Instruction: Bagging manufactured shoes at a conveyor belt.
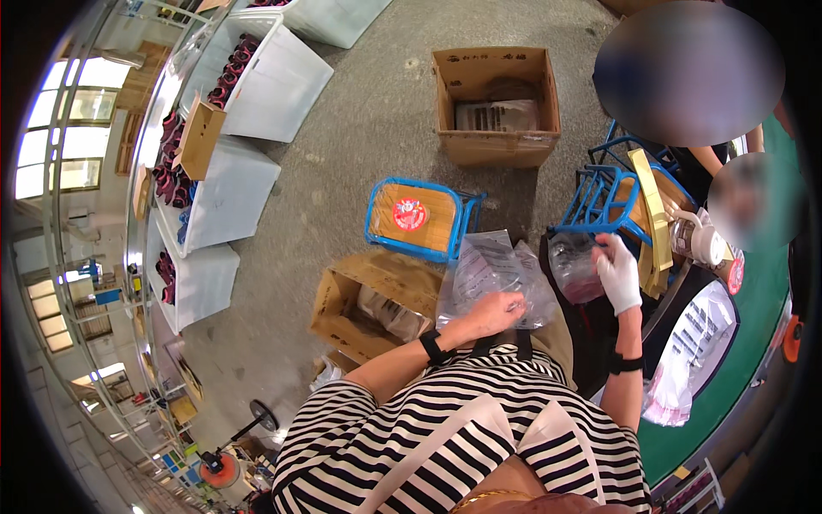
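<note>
Presumably for easy reach, clear plastic bags lie across lap under curled left hand. Gloved right hand, half-curled, at another transparent bag; both grips unclear.

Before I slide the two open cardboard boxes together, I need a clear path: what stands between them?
A blue-framed stool with a wooden seat stands between the far box and the near box, as the head view shows.
</note>
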`<state>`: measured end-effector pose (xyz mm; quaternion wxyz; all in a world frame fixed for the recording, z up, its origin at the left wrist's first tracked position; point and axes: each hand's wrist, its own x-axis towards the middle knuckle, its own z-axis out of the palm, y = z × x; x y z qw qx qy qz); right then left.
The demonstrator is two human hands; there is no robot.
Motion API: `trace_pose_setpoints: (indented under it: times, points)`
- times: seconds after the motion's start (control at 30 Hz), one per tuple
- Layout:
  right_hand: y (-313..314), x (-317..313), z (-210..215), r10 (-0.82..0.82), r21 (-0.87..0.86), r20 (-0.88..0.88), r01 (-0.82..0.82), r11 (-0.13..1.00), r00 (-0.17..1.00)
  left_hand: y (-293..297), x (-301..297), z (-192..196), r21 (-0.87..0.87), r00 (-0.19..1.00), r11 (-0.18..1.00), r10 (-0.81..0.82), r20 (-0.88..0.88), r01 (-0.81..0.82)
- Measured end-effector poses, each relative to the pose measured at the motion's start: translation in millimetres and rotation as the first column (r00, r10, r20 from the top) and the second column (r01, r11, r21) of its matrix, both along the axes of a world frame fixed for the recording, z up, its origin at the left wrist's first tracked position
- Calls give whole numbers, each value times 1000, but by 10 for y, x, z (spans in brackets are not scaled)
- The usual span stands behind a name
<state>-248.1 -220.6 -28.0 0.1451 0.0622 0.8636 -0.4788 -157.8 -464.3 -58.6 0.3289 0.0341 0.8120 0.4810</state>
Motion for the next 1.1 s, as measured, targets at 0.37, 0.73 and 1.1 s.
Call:
trace_pose_setpoints:
  times: [0.37, 0.73, 1.1]
  points:
    - [-3, -1575, -755, -112, -341, 151, 158, 927, 982, -252, -2427, 528, 190, 791, 803, 592, -153, -565]
    - [298, -1969, -1302, -100, -177, 361, 173, 969, 927, -233, -4507, 267, -277, 745, 871, 140, -652, -405]
    - [140, -1524, -1940, -276, -52, 691, 427, 903, 668, 137, -4926, -3864, -418, 940, 849, 235, -249, -323]
